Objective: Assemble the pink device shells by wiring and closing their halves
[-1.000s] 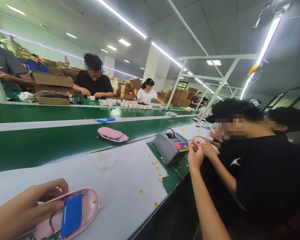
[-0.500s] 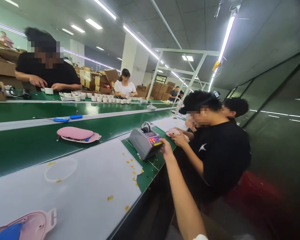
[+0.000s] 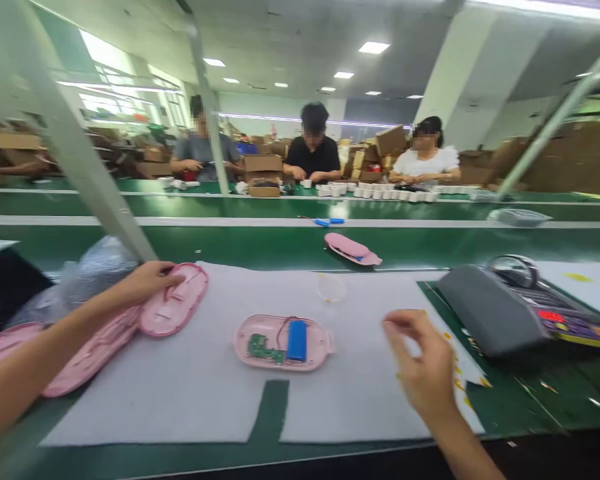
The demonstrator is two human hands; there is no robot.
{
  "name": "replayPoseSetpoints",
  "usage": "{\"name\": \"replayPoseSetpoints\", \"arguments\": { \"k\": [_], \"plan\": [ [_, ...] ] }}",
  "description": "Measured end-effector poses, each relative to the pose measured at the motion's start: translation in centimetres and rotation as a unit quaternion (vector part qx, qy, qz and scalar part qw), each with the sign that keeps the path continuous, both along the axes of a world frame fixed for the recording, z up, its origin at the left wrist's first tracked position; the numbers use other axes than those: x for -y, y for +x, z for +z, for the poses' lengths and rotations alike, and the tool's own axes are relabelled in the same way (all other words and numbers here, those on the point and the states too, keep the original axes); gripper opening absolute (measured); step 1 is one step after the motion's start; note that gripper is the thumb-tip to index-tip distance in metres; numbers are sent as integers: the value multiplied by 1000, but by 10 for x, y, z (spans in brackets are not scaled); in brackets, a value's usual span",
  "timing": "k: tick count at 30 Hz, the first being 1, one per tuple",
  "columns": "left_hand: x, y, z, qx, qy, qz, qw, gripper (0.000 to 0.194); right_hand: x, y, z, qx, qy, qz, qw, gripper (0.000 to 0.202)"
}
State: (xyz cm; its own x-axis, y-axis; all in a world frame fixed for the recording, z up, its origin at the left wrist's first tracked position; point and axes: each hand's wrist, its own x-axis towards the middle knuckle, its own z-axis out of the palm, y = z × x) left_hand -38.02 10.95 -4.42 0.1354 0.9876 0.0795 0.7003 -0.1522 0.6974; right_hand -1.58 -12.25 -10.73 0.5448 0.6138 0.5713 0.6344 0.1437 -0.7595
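With the left hand grasping a pink cover at the mat's left and the right hand loose and empty, the cover should be aligned squarely over the open base at mid-mat.

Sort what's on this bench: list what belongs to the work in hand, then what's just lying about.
In hand:
left hand on a pink cover
open pink shell with blue battery and green board
right hand, holding nothing visible
stack of pink covers

Lying about:
tape dispenser
pink case on the belt
plastic bag
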Motion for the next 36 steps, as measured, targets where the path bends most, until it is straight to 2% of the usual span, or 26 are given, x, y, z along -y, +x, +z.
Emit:
{"name": "replayPoseSetpoints", "arguments": {
  "k": [2,4,5,8,12,14,16,17,19,21,23,25,28,29,31,33,36],
  "plan": [
    [7,-26,5,5,4,-19,1000,34,-29,-49,5,72,-169,115,976,31],
    [15,-27,8,74,15,-28,997,43,-54,-83,9,154,-292,180,927,44],
    [20,-22,9,122,8,-31,992,48,-65,-92,10,193,-330,203,901,47],
    [36,-9,9,230,-55,-62,970,63,-85,-93,6,255,-369,266,853,35],
    [61,9,2,283,-123,-86,947,73,-89,-68,4,255,-364,314,839,33],
    [72,29,-2,309,-144,-106,934,68,-86,-59,12,196,-343,314,863,35],
    [81,57,-7,352,-153,-116,916,56,-81,-57,26,67,-296,324,896,41],
    [85,73,-10,378,-155,-113,906,51,-79,-58,34,-9,-273,337,901,45],
    [91,102,-15,433,-151,-101,883,46,-73,-62,48,-142,-240,365,888,51],
    [94,122,-20,452,-144,-142,869,43,-69,-60,54,-224,-233,351,879,48],
    [99,127,-27,429,-141,-235,861,41,-65,-49,51,-249,-231,293,894,41],
    [105,121,-36,344,-121,-306,879,43,-64,-32,43,-233,-236,241,912,35],
    [114,109,-54,101,-21,-308,946,47,-62,-9,30,-140,-232,196,942,28],
    [115,107,-61,14,20,-300,954,45,-61,-4,28,-89,-232,190,950,26],
    [113,109,-72,-93,76,-299,947,38,-61,-1,28,27,-238,181,954,25],
    [107,115,-78,-111,99,-309,939,29,-61,-3,30,114,-249,172,946,26],
    [95,123,-77,-64,102,-326,938,29,-65,-8,32,177,-251,157,939,28]
  ]
}}
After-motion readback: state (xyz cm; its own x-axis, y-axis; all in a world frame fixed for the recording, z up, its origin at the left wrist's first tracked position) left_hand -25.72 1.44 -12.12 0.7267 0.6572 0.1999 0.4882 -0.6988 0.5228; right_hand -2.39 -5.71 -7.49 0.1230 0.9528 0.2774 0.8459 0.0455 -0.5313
